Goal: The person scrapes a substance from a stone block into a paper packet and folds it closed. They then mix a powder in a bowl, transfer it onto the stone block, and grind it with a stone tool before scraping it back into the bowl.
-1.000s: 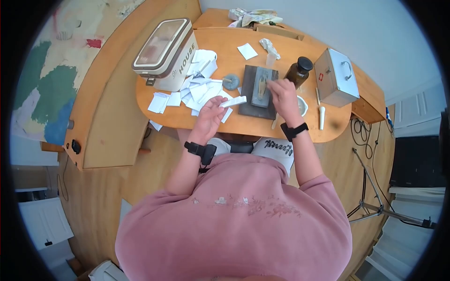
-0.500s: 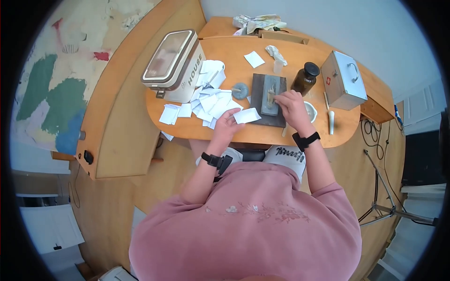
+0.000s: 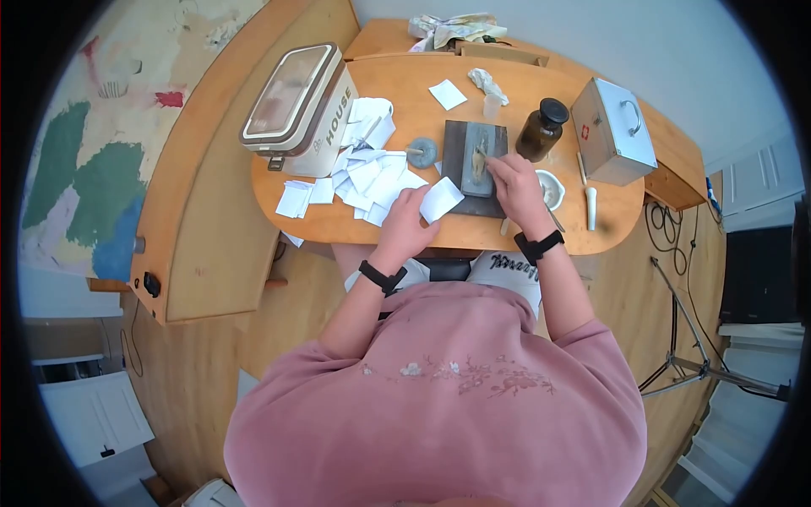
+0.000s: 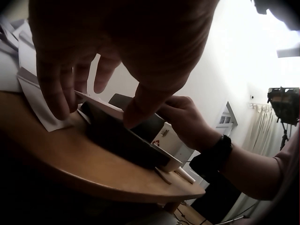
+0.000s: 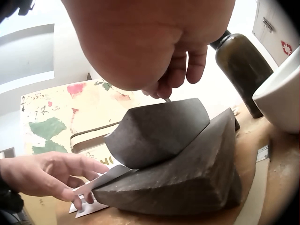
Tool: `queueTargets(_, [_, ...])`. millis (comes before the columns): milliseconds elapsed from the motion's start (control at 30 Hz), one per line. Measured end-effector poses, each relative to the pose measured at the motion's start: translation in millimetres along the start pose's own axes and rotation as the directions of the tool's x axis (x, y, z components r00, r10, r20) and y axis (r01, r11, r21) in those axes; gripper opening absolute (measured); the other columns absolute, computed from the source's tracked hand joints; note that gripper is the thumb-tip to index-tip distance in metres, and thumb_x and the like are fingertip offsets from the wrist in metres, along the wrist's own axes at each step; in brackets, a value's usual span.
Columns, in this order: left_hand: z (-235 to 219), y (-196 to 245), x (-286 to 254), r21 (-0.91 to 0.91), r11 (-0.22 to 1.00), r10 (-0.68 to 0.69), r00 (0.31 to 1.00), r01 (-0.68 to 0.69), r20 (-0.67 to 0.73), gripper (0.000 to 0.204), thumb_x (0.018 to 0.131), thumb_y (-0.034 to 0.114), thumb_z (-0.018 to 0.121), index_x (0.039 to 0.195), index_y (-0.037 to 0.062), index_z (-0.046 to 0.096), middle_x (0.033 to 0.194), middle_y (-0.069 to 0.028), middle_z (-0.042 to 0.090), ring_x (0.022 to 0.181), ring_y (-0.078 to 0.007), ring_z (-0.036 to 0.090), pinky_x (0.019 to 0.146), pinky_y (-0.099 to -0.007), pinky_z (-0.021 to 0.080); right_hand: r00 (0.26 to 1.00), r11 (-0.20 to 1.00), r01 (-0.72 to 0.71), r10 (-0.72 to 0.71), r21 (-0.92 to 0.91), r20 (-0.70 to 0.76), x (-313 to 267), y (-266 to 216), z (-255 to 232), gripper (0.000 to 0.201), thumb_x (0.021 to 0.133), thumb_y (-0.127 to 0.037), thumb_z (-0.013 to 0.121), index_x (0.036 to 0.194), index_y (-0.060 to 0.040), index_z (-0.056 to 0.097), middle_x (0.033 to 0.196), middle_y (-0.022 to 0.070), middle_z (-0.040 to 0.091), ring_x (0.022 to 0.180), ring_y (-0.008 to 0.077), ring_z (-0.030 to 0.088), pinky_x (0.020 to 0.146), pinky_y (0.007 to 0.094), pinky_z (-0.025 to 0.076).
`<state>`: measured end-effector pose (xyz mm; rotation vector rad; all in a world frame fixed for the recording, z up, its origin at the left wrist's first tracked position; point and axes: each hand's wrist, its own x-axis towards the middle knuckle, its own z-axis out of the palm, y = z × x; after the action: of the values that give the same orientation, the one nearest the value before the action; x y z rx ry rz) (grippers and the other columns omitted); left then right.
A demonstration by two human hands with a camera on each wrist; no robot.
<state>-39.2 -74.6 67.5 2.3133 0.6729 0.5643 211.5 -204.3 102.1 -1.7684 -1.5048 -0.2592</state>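
My left hand [image 3: 405, 224] pinches a small white sheet of paper [image 3: 442, 200] between thumb and fingers, just left of a dark slab [image 3: 454, 152]. In the right wrist view the paper [image 5: 110, 177] reaches the slab's near left corner. On the slab lies a grey stone block [image 3: 477, 188] with thin brownish-beige pieces [image 3: 479, 160] on top. Over the block's right side my right hand [image 3: 519, 193] has its fingertips drawn together. A thin pale tip [image 5: 167, 100] shows beneath them; I cannot tell what it is.
Left are many white papers [image 3: 367, 182], a lidded box [image 3: 296, 110] and a grey stone disc [image 3: 421, 153]. Right stand a white bowl [image 3: 551, 190], white pestle [image 3: 590, 207], brown bottle [image 3: 541, 131] and metal case [image 3: 615, 139]. A clear cup [image 3: 492, 106] stands behind the slab.
My left hand has brought the paper right and tilted it, beside the slab; its narrow edge showed before, now its broad face. My right hand stays over the stone block, fingertips slightly lower.
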Motion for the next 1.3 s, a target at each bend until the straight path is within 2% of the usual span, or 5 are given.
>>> queueTargets(300, [-5.0,6.9,5.3,0.095,0.991,-0.095,0.994,0.091,0.045,0.073,0.085,0.019,0.085,0.151,0.0006,0.062,0.139,-0.0193,0.063,0.130,-0.0429,0.063,0.110,-0.0489,0.054,1.000,0.998,0.029,-0.029,-0.047,0.002,-2.5,-8.7,-4.6,0.015,0.096,-0.003,0.074,0.110,-0.0051,0.079,0.091,0.0116,0.066,0.090,0.0344,0.064,0.082,0.0459,0.050])
queueTargets(567, [-7.2,-2.3,7.2,0.116,0.992,-0.046,0.999,0.049,-0.027,0.071,0.082,0.016,0.085,0.147,-0.0032,0.062,0.136,-0.0207,0.061,0.126,-0.0434,0.059,0.113,-0.0494,0.051,0.996,0.990,0.041,-0.052,-0.138,-0.074,19.6,-0.9,2.5,0.013,0.096,-0.002,0.073,0.107,-0.0063,0.079,0.089,0.0092,0.067,0.089,0.0329,0.065,0.082,0.0452,0.049])
queueTargets(767, [-14.1,-4.8,-4.5,0.003,0.998,-0.067,0.994,0.068,-0.086,0.066,0.083,0.015,0.086,0.143,-0.0013,0.064,0.134,-0.0194,0.060,0.126,-0.0432,0.059,0.112,-0.0498,0.050,0.996,0.994,0.018,-0.009,-0.105,0.085,9.8,-11.6,-7.1,0.019,0.095,-0.001,0.074,0.113,-0.0060,0.078,0.091,0.0112,0.067,0.089,0.0337,0.066,0.081,0.0452,0.049])
queueTargets(1033, [-10.1,-13.2,-6.5,-0.050,0.998,-0.042,0.994,0.037,-0.105,0.069,0.084,0.016,0.087,0.146,-0.0023,0.062,0.136,-0.0195,0.059,0.129,-0.0427,0.059,0.112,-0.0493,0.051,0.990,0.992,-0.117,0.114,-0.036,-0.082,-16.0,-31.1,8.7,0.021,0.098,0.001,0.073,0.118,-0.0025,0.077,0.091,0.0139,0.065,0.093,0.0385,0.068,0.081,0.0503,0.056])
queueTargets(1300, [-10.2,-16.0,-6.2,-0.031,0.999,-0.018,0.995,0.015,-0.094,0.071,0.086,0.017,0.088,0.150,-0.0016,0.062,0.136,-0.0188,0.061,0.128,-0.0397,0.062,0.111,-0.0460,0.052,0.954,0.969,-0.234,0.215,-0.073,-0.209,-36.4,-48.1,38.3,0.025,0.097,-0.001,0.075,0.122,-0.0028,0.078,0.091,0.0145,0.067,0.083,0.0357,0.069,0.070,0.0459,0.056])
